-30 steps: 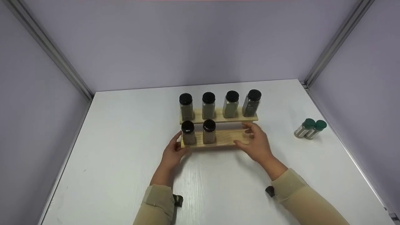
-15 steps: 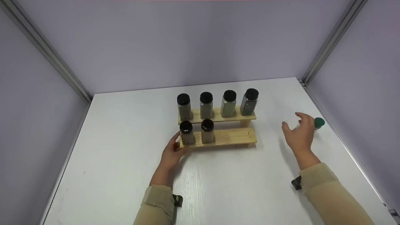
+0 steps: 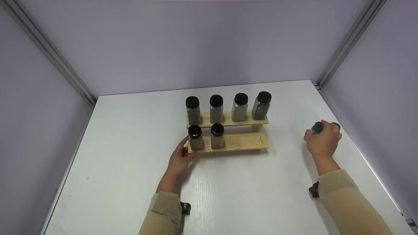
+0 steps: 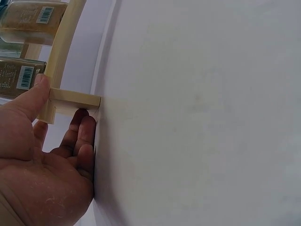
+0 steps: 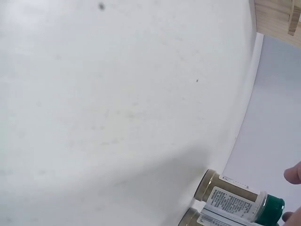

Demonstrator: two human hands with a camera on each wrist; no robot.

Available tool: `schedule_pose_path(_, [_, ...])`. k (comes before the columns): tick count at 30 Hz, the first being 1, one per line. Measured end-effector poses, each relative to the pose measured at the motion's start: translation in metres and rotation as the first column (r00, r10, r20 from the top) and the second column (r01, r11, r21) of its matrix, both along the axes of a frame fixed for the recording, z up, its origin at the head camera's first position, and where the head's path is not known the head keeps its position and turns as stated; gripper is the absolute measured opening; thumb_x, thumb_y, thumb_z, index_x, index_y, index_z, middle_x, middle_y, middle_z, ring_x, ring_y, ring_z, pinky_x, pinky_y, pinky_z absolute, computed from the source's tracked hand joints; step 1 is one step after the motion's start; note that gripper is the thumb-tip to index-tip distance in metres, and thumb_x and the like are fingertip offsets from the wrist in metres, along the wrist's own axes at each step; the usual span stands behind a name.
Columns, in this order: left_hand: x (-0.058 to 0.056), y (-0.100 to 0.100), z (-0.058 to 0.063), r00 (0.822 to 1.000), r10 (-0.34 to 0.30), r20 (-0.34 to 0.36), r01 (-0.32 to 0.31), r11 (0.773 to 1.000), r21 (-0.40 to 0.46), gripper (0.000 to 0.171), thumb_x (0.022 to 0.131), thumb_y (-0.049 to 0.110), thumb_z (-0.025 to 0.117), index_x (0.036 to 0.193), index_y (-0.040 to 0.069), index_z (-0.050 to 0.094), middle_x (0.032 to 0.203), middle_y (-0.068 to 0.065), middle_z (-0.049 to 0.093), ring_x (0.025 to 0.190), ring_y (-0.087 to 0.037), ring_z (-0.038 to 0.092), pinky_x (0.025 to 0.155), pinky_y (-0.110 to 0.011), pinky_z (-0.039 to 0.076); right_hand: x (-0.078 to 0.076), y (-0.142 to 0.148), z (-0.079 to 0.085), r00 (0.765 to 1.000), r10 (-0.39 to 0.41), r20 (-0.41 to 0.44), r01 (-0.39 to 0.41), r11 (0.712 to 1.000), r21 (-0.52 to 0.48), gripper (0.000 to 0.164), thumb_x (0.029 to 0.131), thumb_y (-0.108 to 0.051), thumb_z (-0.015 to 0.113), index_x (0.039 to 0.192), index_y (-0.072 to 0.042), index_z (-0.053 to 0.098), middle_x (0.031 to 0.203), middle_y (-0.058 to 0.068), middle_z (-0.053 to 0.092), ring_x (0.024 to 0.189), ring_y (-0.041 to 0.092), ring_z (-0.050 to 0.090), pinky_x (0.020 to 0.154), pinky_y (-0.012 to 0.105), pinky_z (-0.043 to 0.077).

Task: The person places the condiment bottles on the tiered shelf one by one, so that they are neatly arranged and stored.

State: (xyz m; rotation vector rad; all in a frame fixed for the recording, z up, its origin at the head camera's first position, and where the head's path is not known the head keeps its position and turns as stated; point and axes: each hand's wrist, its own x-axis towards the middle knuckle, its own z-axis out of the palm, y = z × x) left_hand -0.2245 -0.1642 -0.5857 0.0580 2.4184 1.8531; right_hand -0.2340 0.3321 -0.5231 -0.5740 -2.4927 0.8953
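Note:
A two-tier wooden spice rack (image 3: 241,142) stands mid-table. My left hand (image 3: 179,161) holds its lower left end. In the left wrist view the thumb (image 4: 35,96) lies against the shelf edge and the other fingers curl beside the support leg. Two black-capped spice jars (image 3: 217,137) stand on the lower shelf's left half, several more (image 3: 240,108) on the upper shelf. Off to the right, my right hand (image 3: 323,140) has its thumb and fingers around the cap end of a green-capped spice jar (image 3: 317,127). A second green-capped jar (image 5: 210,220) stands beside it, mostly hidden by the hand.
The white table (image 3: 124,143) meets lavender walls (image 3: 209,45) at the back and both sides. A small black device (image 3: 314,190) shows at the right cuff, another (image 3: 185,209) at the left cuff.
My right hand has left the rack's right end, moved right to the green-capped jars and closed around one. The left hand keeps its place at the rack.

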Motion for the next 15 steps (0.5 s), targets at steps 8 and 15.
schedule_pose_path(8, [0.0, 0.0, -0.001, 1.0, 0.01, 0.027, -0.011, 1.0, 0.008, 0.075, 0.098, 0.013, 0.076, 0.164, 0.012, 0.04, 0.11, -0.012, 0.064, 0.092, -0.019, 0.057, 0.077, -0.031, 0.049, 0.009, -0.015, -0.01, 0.983, 0.056, -0.177, -0.062, 0.998, -0.03, 0.054, 0.094, -0.005, 0.072, 0.142, 0.011, 0.054, 0.136, 0.029, 0.049, 0.125, 0.041, 0.05, 0.099, 0.05, 0.039])
schedule_pose_path(15, [0.0, -0.001, 0.0, 0.999, 0.016, 0.034, -0.016, 1.0, 0.005, 0.075, 0.098, 0.012, 0.076, 0.164, 0.012, 0.04, 0.115, -0.016, 0.067, 0.098, -0.022, 0.061, 0.08, -0.032, 0.05, 0.008, -0.011, -0.021, 0.979, 0.07, -0.191, -0.101, 0.983, -0.156, 0.073, 0.089, -0.009, 0.08, 0.151, 0.005, 0.043, 0.147, 0.025, 0.043, 0.131, 0.041, 0.047, 0.11, 0.048, 0.04])
